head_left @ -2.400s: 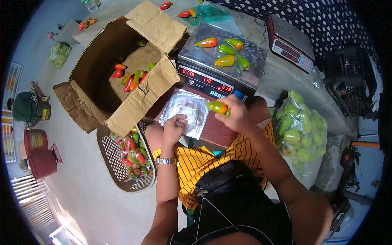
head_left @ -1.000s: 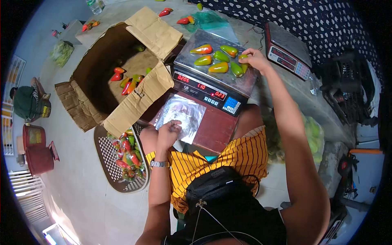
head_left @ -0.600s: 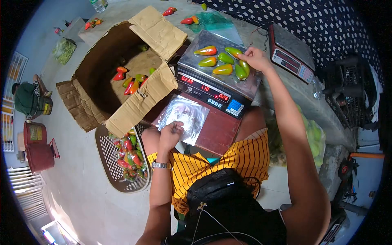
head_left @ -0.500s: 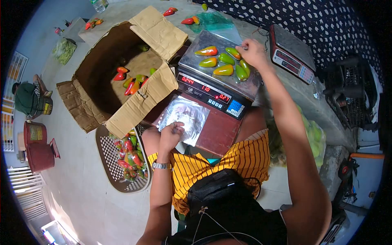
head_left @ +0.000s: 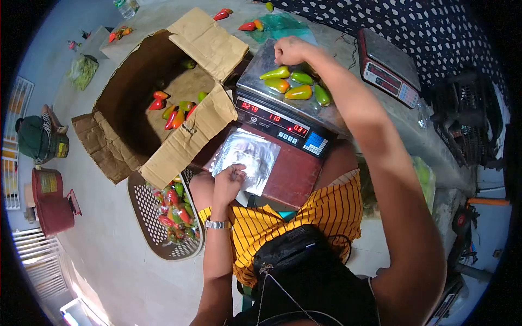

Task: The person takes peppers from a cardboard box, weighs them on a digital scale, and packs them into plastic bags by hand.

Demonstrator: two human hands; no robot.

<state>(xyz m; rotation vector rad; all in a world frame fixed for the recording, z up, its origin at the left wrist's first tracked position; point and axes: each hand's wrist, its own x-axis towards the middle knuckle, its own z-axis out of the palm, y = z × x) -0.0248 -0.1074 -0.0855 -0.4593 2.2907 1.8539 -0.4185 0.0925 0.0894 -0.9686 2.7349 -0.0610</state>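
Note:
Several green and orange peppers (head_left: 298, 92) lie on the metal pan (head_left: 251, 75) of a digital scale (head_left: 272, 120). Above the pan's far side is my right hand (head_left: 292, 50), fingers curled closed; whatever they may hold is hidden. My right forearm covers part of the peppers. Red digits glow on the scale's display. On the reddish-brown surface in front of it lies a stack of clear, shiny plastic bags (head_left: 255, 163). My left hand (head_left: 231, 179) pinches their near left edge between thumb and fingers.
An open cardboard box (head_left: 122, 98) with loose peppers stands left of the scale. Below it, a perforated basket (head_left: 147, 217) holds bagged peppers. A second scale (head_left: 389, 70) sits at right, beside black crates (head_left: 462, 119). Green plastic (head_left: 283, 27) and more peppers lie behind.
My right hand has moved left across the pan, from its right side to its far edge. The weight reading has risen from 0.244 to 0.279. My left hand stays on the bags.

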